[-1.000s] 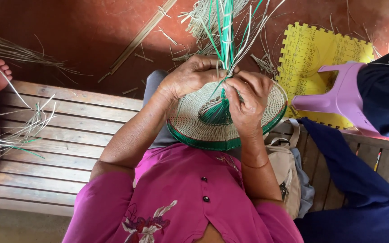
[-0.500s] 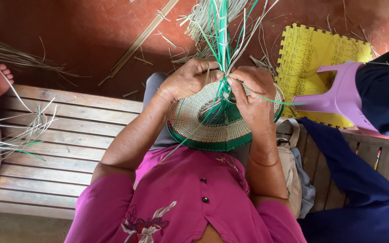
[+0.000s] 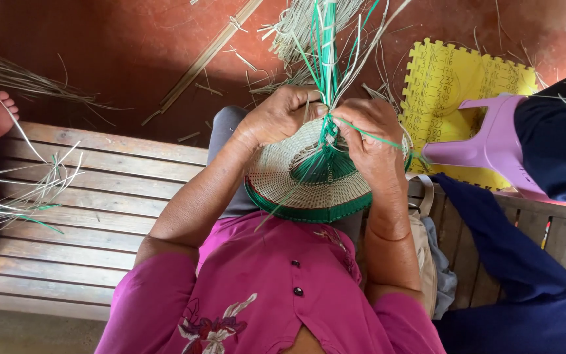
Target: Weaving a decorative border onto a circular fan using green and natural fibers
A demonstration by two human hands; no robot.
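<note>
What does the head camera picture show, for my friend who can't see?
Two hands, left hand and right hand, weave green and pale strips into a round woven piece over a lap. The person sits on a wooden bench.

Only sign-like item: yellow foam mat (image 3: pixel 450 82), puzzle-edged, w/ handwritten dark rows, lying flat on red floor (image 3: pixel 132 52), upper right, partly under lilac plastic stool (image 3: pixel 486 144). No pkgs, labels, screens.

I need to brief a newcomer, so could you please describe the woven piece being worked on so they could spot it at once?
Above the slatted wooden bench, both hands meet over the lap. The left hand and right hand hold a round woven piece, pale with a green rim, unlike the loose strips nearby.
</note>
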